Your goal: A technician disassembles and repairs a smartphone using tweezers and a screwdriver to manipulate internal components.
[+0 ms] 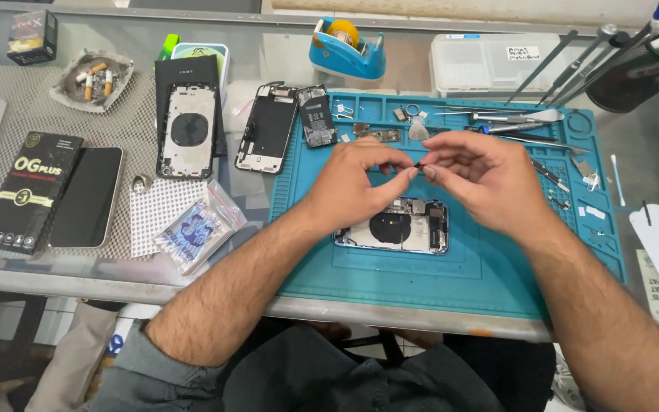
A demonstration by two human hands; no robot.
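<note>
Both hands, left hand (360, 179) and right hand (482, 179), pinch a tiny dark part (419, 165) between closed fingers above the opened phone (406, 229) mid-mat, near the desk's front edge; seating it calls for steady aim

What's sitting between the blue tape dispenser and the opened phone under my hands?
Head view: a loose battery and small parts on the teal mat.

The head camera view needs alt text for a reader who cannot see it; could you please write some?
Two bare hands, the left hand and the right hand, pinch a tiny dark part between their fingertips above an opened phone lying on a blue work mat. Tweezers and small parts lie along the mat's far edge, and two more phone shells lie to the left.
</note>
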